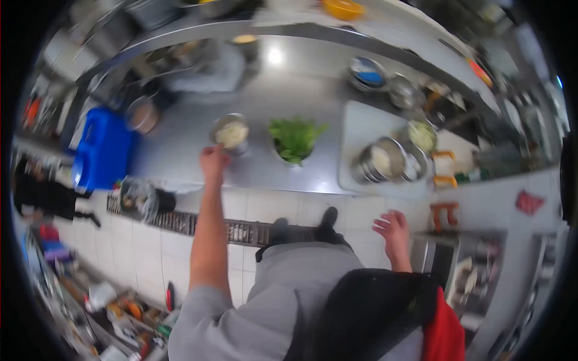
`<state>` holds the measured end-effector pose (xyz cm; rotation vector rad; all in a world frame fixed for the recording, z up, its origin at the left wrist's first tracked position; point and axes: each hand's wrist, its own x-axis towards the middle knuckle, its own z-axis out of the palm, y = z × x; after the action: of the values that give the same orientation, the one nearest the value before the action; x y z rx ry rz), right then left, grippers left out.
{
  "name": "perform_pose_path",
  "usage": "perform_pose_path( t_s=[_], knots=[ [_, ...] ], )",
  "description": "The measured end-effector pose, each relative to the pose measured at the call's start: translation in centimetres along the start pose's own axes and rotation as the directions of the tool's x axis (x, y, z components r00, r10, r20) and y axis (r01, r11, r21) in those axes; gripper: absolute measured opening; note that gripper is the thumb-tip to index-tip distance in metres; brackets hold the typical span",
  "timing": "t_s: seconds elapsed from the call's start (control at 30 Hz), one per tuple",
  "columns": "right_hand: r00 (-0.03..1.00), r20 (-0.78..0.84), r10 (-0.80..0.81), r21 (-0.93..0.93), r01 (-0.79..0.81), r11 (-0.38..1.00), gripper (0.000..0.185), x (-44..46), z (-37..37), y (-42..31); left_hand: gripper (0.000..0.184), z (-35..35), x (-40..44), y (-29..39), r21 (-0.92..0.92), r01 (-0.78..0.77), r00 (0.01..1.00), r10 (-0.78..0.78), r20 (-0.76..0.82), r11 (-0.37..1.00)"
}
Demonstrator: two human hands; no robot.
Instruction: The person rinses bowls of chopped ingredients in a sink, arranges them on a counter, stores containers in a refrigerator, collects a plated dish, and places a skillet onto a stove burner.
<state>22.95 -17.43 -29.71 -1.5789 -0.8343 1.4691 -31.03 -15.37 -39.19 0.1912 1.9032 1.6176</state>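
Observation:
My left hand [215,161] is at the near left rim of a small metal bowl [239,148] on the steel counter, its fingers closed on the edge. Pale chopped food [232,131] fills that bowl. To its right, leafy greens [295,139] spill over the rim of another container. My right hand [394,231] hangs in the air in front of the counter, fingers apart and holding nothing. Nearest to it on the counter is a white cutting board [355,129] with metal bowls [385,159] on it, one holding something pale.
A blue jerrycan [103,150] stands at the counter's left end, near a tub [142,114]. Below is a lined waste bin [139,198]. A bowl of shredded pale green vegetable [422,135] sits at the right. A shelf [289,27] runs above. Another person [48,192] is at far left.

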Motion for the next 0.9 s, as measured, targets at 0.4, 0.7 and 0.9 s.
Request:
perform_pose_path(
  t_s=[0.4,0.7,0.9],
  knots=[
    [0.998,0.034,0.044,0.055,-0.046,0.997,0.038,-0.2,0.0,-2.1,0.038,-0.1,-1.0,0.2,-0.001,0.017,1.0,-0.017,0.02,1.0],
    [0.989,-0.151,0.009,0.364,0.047,0.93,0.039,7.8,-3.4,-3.6,0.034,8.9,-22.7,-1.1,0.163,0.015,0.689,-0.129,0.714,0.986],
    [0.976,-0.214,0.031,0.364,0.05,0.93,0.046,13.6,-4.7,-6.0,0.08,22.4,-28.4,4.3,0.186,0.395,0.534,-0.389,0.751,0.9]
  ],
)
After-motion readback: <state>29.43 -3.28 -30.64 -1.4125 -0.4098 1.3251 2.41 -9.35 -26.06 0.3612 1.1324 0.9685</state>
